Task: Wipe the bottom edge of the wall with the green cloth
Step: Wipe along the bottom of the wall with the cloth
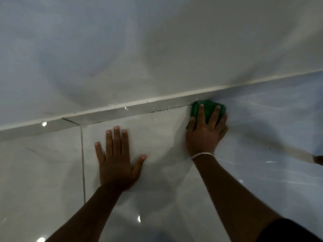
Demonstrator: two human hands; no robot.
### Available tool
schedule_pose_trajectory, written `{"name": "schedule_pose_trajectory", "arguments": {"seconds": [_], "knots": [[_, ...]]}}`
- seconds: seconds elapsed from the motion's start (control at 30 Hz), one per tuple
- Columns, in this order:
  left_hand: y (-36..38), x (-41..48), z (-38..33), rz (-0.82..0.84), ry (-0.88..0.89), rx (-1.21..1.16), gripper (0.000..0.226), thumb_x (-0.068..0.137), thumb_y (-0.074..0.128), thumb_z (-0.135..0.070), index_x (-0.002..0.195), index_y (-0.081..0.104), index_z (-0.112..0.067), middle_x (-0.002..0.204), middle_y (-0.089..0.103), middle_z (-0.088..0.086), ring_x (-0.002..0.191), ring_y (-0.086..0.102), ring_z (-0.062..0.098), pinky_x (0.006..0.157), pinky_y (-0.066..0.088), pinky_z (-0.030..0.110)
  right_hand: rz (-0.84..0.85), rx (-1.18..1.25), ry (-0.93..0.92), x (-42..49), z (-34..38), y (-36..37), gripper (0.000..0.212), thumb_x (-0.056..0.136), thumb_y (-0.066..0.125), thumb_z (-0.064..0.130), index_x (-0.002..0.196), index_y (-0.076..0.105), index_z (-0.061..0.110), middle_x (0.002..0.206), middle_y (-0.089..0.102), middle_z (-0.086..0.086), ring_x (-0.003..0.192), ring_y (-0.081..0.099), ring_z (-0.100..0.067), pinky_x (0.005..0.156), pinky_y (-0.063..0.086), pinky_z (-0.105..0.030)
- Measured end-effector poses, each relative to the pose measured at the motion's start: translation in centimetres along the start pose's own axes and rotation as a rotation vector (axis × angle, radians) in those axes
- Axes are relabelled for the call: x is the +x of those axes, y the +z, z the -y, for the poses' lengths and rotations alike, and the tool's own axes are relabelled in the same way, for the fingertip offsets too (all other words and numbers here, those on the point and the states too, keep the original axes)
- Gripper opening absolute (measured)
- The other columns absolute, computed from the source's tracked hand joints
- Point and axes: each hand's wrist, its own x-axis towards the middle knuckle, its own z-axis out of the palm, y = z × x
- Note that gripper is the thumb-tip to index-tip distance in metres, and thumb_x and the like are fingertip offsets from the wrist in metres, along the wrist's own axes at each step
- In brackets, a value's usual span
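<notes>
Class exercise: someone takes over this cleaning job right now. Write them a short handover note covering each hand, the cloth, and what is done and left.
Right hand: pressing the bunched green cloth against the skirting at the foot of the wall.
Left hand: flat on the floor tile, empty, bracing.
Done: cannot be told from this view.
Left: dark specks show along the floor joint just left of the cloth; wipe that stretch, then check the rest.

Right hand [206, 131] hides perhaps half the cloth [207, 108].
</notes>
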Motion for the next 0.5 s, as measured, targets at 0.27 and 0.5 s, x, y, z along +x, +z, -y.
{"name": "schedule_pose_trajectory", "arguments": {"seconds": [0.27,0.5], "knots": [[0.1,-0.1,0.2,0.033,-0.005,0.012,0.096,0.086,0.022,-0.073,0.157,0.007,-0.01,0.167,0.0,0.014,0.155,-0.001,0.033,0.12,0.008,0.064,0.02,-0.034,-0.439,-3.3,3.4,1.3,0.045,0.087,0.052,0.042,0.129,0.058,0.027,0.147,0.046,-0.018,0.136,0.035,-0.05,0.109,0.025,-0.068],[0.2,0.0,0.1,-0.002,-0.016,-0.011,0.096,0.084,0.025,-0.071,0.158,0.005,-0.012,0.168,0.0,0.013,0.155,-0.001,0.033,0.12,0.005,0.064,-0.119,-0.013,0.044,-1.2,3.1,1.4,0.048,0.086,0.054,0.039,0.13,0.059,0.02,0.147,0.046,-0.019,0.136,0.035,-0.049,0.104,0.03,-0.07]]}}
